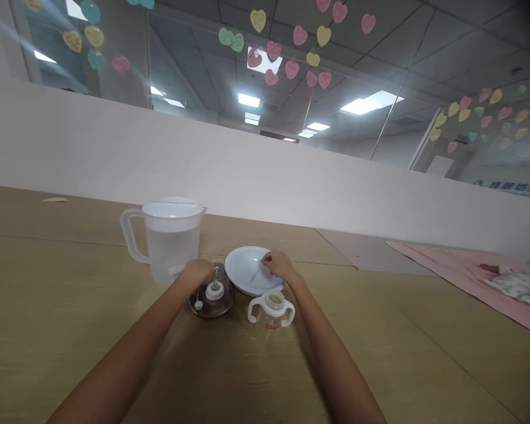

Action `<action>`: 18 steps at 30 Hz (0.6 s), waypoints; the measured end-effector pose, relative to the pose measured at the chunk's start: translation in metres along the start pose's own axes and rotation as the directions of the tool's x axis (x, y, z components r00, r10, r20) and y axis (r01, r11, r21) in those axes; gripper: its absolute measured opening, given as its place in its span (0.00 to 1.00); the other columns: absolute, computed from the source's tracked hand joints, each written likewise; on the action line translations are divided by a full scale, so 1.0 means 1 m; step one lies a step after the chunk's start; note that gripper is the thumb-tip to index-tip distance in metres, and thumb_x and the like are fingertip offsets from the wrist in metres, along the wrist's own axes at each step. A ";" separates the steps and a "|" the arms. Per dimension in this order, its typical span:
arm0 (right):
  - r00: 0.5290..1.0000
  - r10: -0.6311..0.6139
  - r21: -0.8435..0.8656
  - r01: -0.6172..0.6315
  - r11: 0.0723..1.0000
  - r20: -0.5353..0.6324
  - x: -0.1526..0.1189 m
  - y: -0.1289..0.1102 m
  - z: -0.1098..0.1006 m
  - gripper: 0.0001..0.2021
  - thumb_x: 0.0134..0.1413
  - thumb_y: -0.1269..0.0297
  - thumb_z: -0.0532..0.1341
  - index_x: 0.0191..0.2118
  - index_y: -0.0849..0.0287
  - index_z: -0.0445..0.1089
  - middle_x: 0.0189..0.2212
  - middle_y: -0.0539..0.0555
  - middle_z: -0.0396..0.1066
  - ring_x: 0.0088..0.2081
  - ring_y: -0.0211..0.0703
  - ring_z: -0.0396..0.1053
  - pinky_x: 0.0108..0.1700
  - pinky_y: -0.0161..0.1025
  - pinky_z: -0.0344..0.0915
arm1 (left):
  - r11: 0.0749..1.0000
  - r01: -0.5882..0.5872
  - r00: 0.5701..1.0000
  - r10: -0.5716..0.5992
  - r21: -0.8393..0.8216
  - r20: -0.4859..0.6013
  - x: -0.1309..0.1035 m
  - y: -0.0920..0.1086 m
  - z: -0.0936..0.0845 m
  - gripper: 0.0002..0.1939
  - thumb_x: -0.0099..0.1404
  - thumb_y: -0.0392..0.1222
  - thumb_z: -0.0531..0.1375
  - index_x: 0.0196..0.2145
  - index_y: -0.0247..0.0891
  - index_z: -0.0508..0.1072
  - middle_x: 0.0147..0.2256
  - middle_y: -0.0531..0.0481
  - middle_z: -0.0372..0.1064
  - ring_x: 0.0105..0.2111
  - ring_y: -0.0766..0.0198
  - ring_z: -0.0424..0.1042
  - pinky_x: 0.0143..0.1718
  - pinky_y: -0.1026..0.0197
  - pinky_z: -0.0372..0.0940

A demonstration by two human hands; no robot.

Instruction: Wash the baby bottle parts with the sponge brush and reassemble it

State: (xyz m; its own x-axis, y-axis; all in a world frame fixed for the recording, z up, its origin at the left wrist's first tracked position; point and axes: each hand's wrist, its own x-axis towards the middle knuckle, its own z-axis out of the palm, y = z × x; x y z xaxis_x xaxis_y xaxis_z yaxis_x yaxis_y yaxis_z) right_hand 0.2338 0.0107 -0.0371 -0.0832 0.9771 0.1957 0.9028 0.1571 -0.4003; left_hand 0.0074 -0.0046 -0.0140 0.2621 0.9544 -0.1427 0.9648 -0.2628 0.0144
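Your left hand (198, 274) at metal bowl (227, 305), right hand (280, 264) over white plate (241, 265); can't tell grips; bottle (271, 321) open, teat (214, 288) unattached.

The pitcher (173, 250) is looking milky white to me, the dish (242, 266) is gleaming bluish white, and the bottle (272, 326) is sporting red lettering. A pink cloth (446, 262) is brightening the tan table (357, 335); heart-shaped notes (300, 35) are showing pink, yellow and teal.
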 end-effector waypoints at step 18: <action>0.816 -0.022 0.617 0.453 0.643 -0.577 -0.053 -0.047 -0.100 0.10 0.44 0.64 0.60 0.30 0.57 0.56 0.26 0.50 0.72 0.28 0.38 0.71 0.30 0.38 0.69 | 0.971 -0.233 0.809 0.161 -0.057 -0.565 -0.049 0.018 -0.062 0.11 0.60 0.38 0.51 0.38 0.38 0.70 0.38 0.45 0.72 0.38 0.58 0.70 0.35 0.62 0.61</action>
State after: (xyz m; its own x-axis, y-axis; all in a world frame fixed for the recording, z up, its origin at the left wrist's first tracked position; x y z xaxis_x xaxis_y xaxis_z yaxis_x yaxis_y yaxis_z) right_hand 0.2381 -0.0630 0.0611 0.1561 0.7113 0.6854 0.2829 0.6326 -0.7209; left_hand 0.0130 -0.0473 0.0549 0.3809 0.8101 0.4456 0.8768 -0.4695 0.1040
